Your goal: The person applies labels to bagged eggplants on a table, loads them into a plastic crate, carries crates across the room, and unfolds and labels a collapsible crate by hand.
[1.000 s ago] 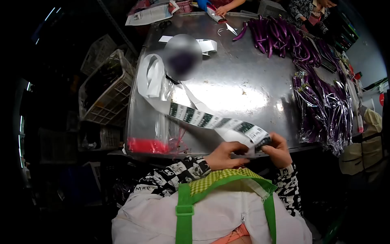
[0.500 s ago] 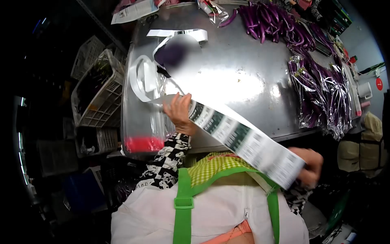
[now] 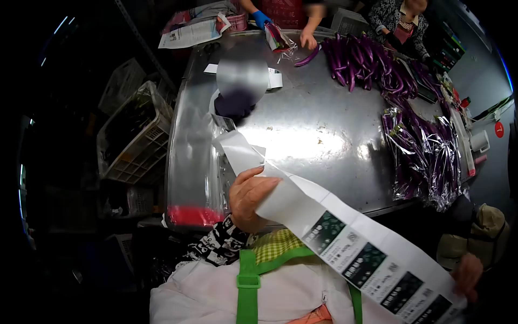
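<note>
A broad sheet-metal table (image 3: 318, 110) with rounded corners spreads under everything, its grey skin scuffed, speckled and glaring white near the centre. Along its far right side lie loose eggplants (image 3: 372, 65), long, curved, glossy and deep purple, heaped side by side. Nearer, more of them form wrapped bundles (image 3: 426, 156) in clear film that crinkles into silvery creases. Left of the table leans a pale plastic crate (image 3: 137, 146), its walls a lattice of slots. The label strip (image 3: 350, 243), a smooth white paper ribbon, slants from the table's left part out past its near edge, twisting slightly and doubled in places. Clear plastic with a flat red band (image 3: 194, 216) lies by the near left corner. The left hand (image 3: 249, 197) is curled narrowly around the ribbon's middle; the right hand (image 3: 468, 278) (blurred and dim) holds its lower end by the edge. Smallest are the printed labels (image 3: 367, 263), dark green rectangles beside white ones with fine black print
</note>
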